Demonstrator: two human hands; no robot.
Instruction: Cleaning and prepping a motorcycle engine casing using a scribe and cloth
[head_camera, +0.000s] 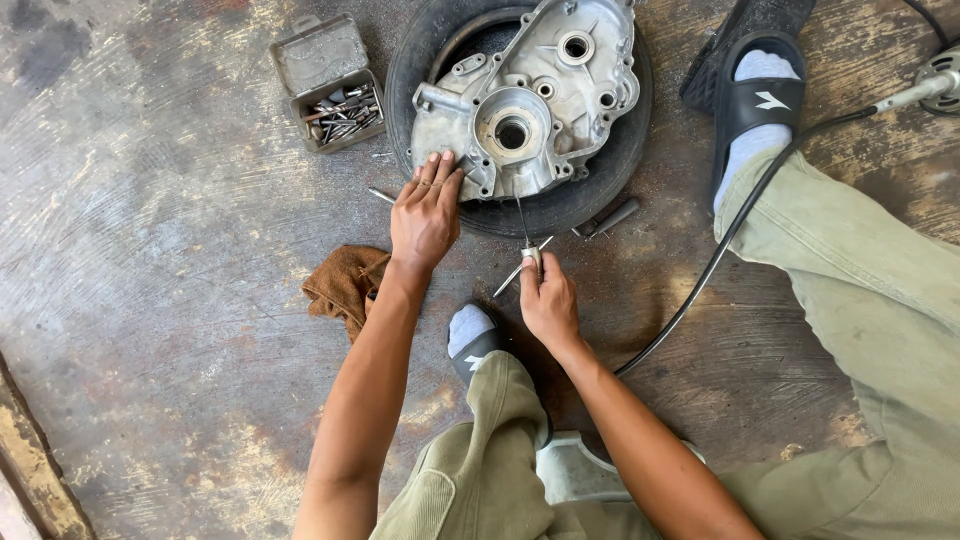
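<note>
I see the left hand (425, 215) spread flat on the near-left edge of the metal engine cover (525, 100), which lies on a tyre (600, 185); right hand (547, 300) pinches a thin T-handle tool (522, 225) (tip at cover's near edge). Work looks mid-way, bit box (330, 85) open far left

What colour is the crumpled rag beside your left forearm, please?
The crumpled rag is brown, seen in the head view.

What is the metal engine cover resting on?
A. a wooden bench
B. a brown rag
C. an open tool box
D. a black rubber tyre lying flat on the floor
D: the grey engine cover lies on top of the black tyre, whose rim shows around it, while the left hand steadies its edge.
</note>
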